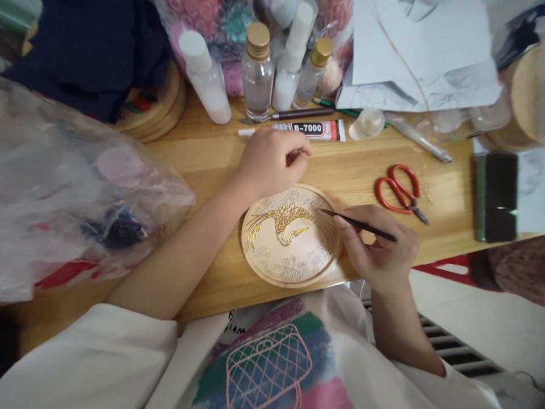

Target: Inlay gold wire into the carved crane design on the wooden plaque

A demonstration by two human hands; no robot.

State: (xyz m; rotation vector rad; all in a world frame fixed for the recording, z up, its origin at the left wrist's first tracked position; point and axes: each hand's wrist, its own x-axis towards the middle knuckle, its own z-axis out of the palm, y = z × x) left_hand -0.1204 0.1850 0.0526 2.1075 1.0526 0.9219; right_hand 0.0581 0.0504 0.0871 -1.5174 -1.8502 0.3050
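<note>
A round wooden plate (298, 272) lies near the table's front edge, with a line drawing of a bird and waves. Gold wire (293, 215) covers part of the bird. My right hand (378, 247) grips dark tweezers (366, 227), whose tips touch or hover just over the drawing's right wing. My left hand (275, 159) rests curled at the plate's upper edge, fingers bent inward; whether they hold anything is hidden. Just behind it lies a B-7000 glue tube (315, 130).
Red-handled pliers (398, 190) and a phone (496, 196) lie to the right. Bottles (258, 79) stand at the back beside papers (421, 57) and a small jar (369, 122). A plastic bag (85, 187) and wooden hoops (157, 111) take up the left.
</note>
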